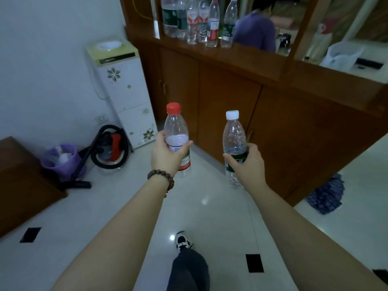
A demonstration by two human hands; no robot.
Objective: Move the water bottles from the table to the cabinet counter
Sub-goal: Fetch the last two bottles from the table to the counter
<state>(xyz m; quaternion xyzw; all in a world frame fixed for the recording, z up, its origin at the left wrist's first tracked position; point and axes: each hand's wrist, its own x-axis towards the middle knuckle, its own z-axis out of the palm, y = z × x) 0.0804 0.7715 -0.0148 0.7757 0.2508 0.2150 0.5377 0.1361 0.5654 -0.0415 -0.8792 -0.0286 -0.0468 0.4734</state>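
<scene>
Bottles are in both your hands, held upright over the white tiled floor in the middle of the frame. Across the upper right runs the long brown wooden cabinet, and its worktop already carries a row of clear plastic water bottles at the top centre, standing close together in front of a mirror panel. At the left, against the wall, stands a white water dispenser with flower prints and a pale green top. Below it on the floor lie a red and black vacuum cleaner with a coiled hose and, just beside that, a purple waste bin lined with a plastic bag. At the right edge a crumpled blue cloth rests on the floor.

Your left hand, with a brown bead bracelet at the wrist, has its fingers and thumb wrapped round the middle of a clear plastic bottle with a red cap and red label. Your right hand grips a clear plastic bottle with a white cap and dark green label round the label band, thumb across the front. The two bottles stay apart, both well short of the worktop.
</scene>
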